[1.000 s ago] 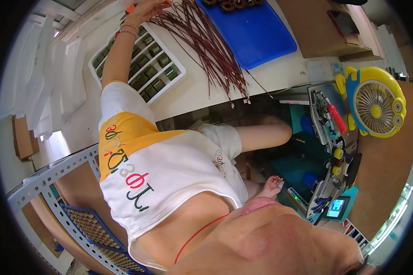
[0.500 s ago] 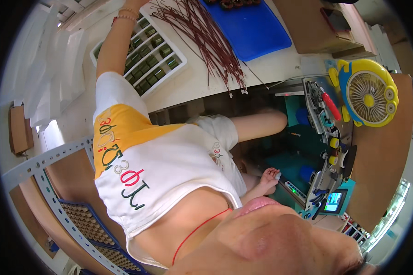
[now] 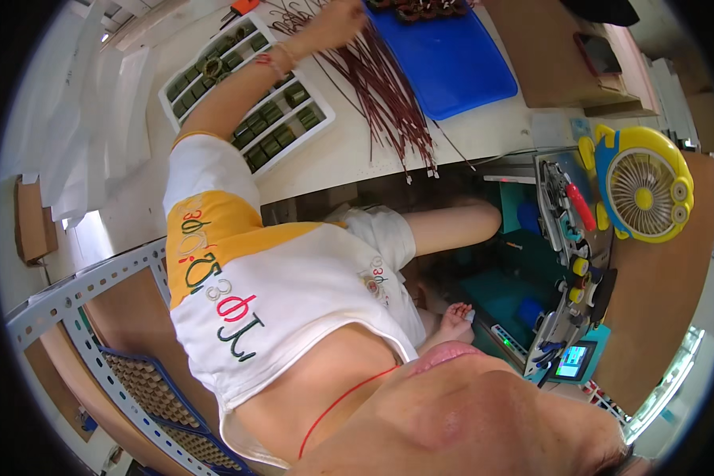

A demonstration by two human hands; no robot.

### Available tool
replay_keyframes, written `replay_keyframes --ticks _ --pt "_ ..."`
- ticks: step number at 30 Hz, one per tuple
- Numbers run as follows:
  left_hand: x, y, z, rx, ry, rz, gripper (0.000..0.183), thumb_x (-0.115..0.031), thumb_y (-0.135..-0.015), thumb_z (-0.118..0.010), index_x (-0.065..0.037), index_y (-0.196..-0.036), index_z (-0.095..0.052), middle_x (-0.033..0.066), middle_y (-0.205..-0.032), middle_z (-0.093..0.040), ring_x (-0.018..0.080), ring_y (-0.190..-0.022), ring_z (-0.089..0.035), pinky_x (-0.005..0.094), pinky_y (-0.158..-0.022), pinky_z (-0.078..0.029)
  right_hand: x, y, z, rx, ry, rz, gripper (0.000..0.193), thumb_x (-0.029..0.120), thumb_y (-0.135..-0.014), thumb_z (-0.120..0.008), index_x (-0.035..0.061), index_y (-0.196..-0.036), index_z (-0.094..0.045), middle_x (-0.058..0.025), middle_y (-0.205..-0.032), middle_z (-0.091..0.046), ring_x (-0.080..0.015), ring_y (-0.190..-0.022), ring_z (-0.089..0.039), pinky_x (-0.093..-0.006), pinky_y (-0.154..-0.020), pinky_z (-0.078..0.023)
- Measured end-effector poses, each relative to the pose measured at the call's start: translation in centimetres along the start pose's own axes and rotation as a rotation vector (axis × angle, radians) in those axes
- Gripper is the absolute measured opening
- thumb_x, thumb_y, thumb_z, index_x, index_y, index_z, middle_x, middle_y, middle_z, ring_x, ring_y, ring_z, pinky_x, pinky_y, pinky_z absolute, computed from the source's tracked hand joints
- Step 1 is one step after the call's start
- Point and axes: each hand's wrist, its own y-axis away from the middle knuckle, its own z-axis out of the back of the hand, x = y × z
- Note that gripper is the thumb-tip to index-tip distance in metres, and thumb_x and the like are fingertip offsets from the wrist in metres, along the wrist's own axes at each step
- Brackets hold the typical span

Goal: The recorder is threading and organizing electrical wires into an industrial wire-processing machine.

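Here's the left hand [image 3: 337, 28] out over the bundle of thin dark-red wires [image 3: 393, 103], beside the flat blue plastic tray [image 3: 456, 75], its fingers too unclear to call gripping or empty. Those wires fan toward the near edge of the white tabletop [image 3: 337, 163], while the right hand [image 3: 455, 319] sits low beyond that edge, fingers curled, a small pale patch [image 3: 470, 316] at the tips, grip unclear.

Left arm [image 3: 226, 103]: extended forward from the shoulder, forearm angled toward the upper middle of the view. Left wrist [image 3: 282, 59]: roughly in line with the forearm. Left hand [image 3: 333, 30]: back toward the camera, fingers bent away from view; fingertip closure not determinable. Right hand [image 3: 455, 319]: held low beside the body, well apart from the left hand, fingers loosely curled. Right forearm [image 3: 434, 343]: only a short length visible.
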Motion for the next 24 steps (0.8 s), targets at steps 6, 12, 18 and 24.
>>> replay_keyframes --ticks 6,12,18,24 --pt "-4.6 0.4 -4.2 0.074 -0.1 0.063 0.041 -0.029 -0.096 -0.064 0.004 -0.121 -0.06 0.0227 -0.102 -0.067 0.0358 -0.095 -0.066 0.0431 -0.086 -0.054 -0.7 -0.9 -6.7 0.229 0.151 -0.061 0.025 0.027 -0.097 -0.063 0.0036 -0.106 -0.066 -0.0101 -0.098 -0.065 -0.0256 -0.09 -0.063 -0.0393 -0.084 -0.055" --pt "-4.9 -0.7 -4.7 0.1 0.107 0.104 0.043 -0.023 -0.092 -0.067 0.007 -0.121 -0.058 0.02 -0.103 -0.069 0.0311 -0.089 -0.069 0.0403 -0.08 -0.055 -1.8 -1.6 -7.8 0.195 0.156 -0.098 0.025 0.027 -0.097 -0.064 0.004 -0.105 -0.066 -0.0094 -0.097 -0.065 -0.0249 -0.091 -0.062 -0.0383 -0.083 -0.055" --pt "8.9 -3.8 -1.3 -0.654 -0.6 -0.034 0.017 -0.01 -0.088 -0.055 0.004 -0.091 -0.064 0.0236 -0.075 -0.064 0.0443 -0.076 -0.065 0.0508 -0.067 -0.053 -1.1 1.1 -6.3 0.146 0.218 -0.02 0.025 0.028 -0.096 -0.066 0.0051 -0.106 -0.065 -0.0091 -0.101 -0.064 -0.0245 -0.091 -0.062 -0.0382 -0.082 -0.055" --pt "24.2 -1.6 4.2 -0.144 -0.51 0.656 0.038 -0.023 -0.081 -0.059 0.004 -0.104 -0.072 0.0312 -0.11 -0.067 0.0502 -0.109 -0.062 0.0543 -0.094 -0.052 -0.2 2.6 -4.6 0.078 0.211 0.045 0.028 0.03 -0.094 -0.069 0.0053 -0.105 -0.064 -0.008 -0.099 -0.063 -0.0228 -0.09 -0.061 -0.0365 -0.082 -0.054"
